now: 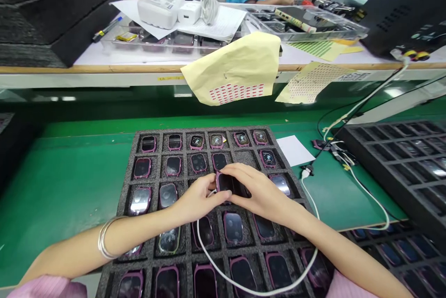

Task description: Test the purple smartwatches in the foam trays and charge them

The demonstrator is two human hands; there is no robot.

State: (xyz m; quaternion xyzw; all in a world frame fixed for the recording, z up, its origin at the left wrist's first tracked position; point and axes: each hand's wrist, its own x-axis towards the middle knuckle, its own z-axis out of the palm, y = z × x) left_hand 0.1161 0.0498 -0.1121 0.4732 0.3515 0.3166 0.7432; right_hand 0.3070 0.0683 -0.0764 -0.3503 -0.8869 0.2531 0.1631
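Between my two hands is a purple-framed smartwatch [225, 182] with a dark screen, held above a grey foam tray [155, 214]. My left hand [204, 195] grips its left side, thumb over the lower screen edge. A white cable [223, 279] runs up to the fingers of that hand, its end hidden there. My right hand [251, 188] is closed around the watch's right and top sides. The tray's compartments carry several more purple-framed watches, such as one just behind my hands [219, 162] and one in front [233, 227]. A few screens in the back row are lit.
At right, another foam tray [393, 149] stands beside tangled cables [343, 154] and white paper [295, 150]. The shelf behind bears a clear plastic tray [163, 46], chargers [162, 7] and hanging yellow sticker sheets [237, 65]. Black foam blocks [52, 14] are stacked left. Two people are beyond.
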